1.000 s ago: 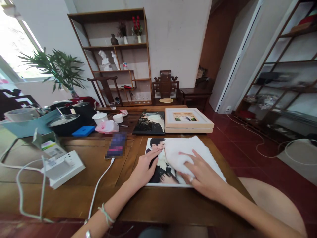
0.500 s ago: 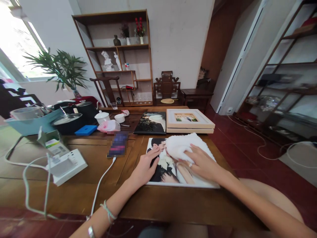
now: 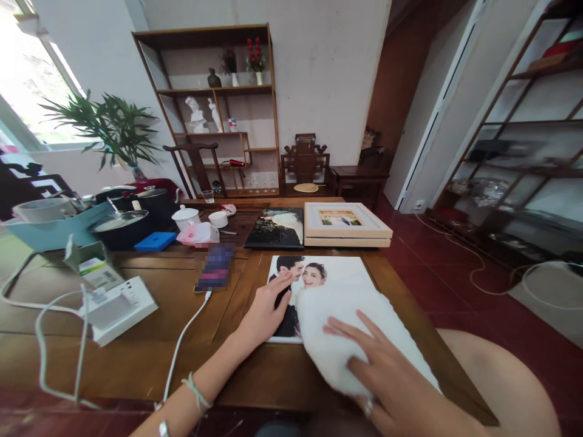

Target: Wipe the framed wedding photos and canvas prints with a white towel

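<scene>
Pins photo (image 3: 334,270) on the surface (image 3: 136,358) with spread left hand (image 3: 264,312) and presses white cloth (image 3: 334,343) under flat, open right hand (image 3: 387,379), now dragged from far half to near edge, far half judged wiped.

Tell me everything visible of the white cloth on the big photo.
The white cloth is soft and fluffy-looking, like a small towel, loosely spread rather than neatly folded. It lies on the large wedding photo panel, covering its lower right part and near edge; the two faces at the top left are uncovered. The right hand presses on it from above, fingers spread. The left hand rests on the panel at the cloth's left edge; whether it touches the cloth is unclear.
</scene>
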Motion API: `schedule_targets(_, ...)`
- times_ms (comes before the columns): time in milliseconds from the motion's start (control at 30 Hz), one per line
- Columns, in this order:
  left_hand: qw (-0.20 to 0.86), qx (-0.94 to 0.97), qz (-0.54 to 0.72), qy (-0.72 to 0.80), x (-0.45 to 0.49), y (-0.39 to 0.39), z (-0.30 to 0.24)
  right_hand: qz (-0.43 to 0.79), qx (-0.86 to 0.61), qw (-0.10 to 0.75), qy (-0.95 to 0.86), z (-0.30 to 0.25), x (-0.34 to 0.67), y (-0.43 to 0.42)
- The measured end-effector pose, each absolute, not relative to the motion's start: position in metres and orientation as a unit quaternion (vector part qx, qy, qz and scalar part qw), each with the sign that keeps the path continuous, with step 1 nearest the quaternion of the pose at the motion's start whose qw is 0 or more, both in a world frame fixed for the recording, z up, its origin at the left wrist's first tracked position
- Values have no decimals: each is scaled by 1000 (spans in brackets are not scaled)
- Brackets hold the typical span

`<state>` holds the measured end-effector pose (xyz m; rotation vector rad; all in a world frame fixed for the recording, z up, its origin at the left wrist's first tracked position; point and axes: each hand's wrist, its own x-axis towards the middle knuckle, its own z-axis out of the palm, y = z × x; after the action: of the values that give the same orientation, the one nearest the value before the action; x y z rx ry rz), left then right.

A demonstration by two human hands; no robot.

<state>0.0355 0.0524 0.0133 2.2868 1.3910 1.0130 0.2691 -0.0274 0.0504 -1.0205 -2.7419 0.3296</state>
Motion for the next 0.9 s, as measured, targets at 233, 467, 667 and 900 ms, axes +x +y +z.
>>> schedule_targets(233,137,798,346,474,35,52,14,123,-405,118,-898,52,297,-3)
schedule_targets(467,127,803,336,476,34,52,15,34,-438,180,-880,44,281,88)
schedule_targets(667,132,798,346,476,34,53,13,25,-423,185,-887,41,253,84)
schedule_targets(900,143,800,350,466,34,53,14,117,-333,137,-926,43,250,-12)
